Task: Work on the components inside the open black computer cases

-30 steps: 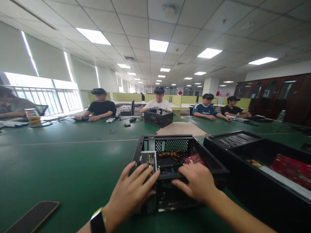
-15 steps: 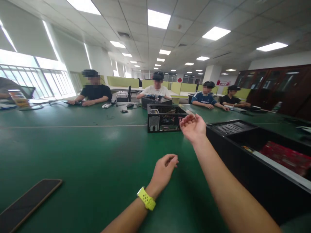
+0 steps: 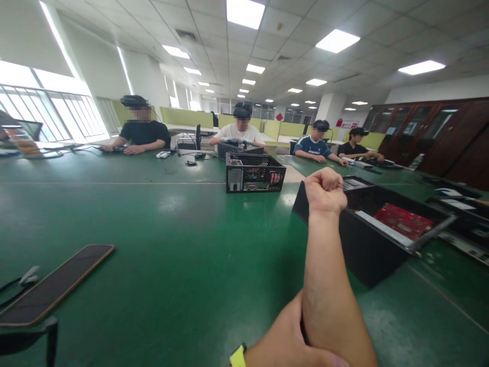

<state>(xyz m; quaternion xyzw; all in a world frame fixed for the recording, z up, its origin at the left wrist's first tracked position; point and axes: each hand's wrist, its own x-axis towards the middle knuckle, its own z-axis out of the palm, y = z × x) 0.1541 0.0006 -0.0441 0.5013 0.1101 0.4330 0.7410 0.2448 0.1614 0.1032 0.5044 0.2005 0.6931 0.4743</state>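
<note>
My right arm reaches forward over the green table, and my right hand is closed in a fist with nothing visible in it. My left hand is at the bottom edge, wrapped against my right forearm, its fingers hidden behind the arm; a yellow watch band shows at the wrist. A black open computer case stands far out on the table, beyond both hands. A second open black case with a red circuit board inside sits just right of my fist.
A dark phone lies flat at the left, with a cable end beside it. Several people sit along the far side; one has another black case in front. Dark wooden cabinets line the right wall.
Both hands came off the black case, which now stands far out on the table. My right hand closed from open fingers into a fist, and my left hand moved onto my right forearm.
</note>
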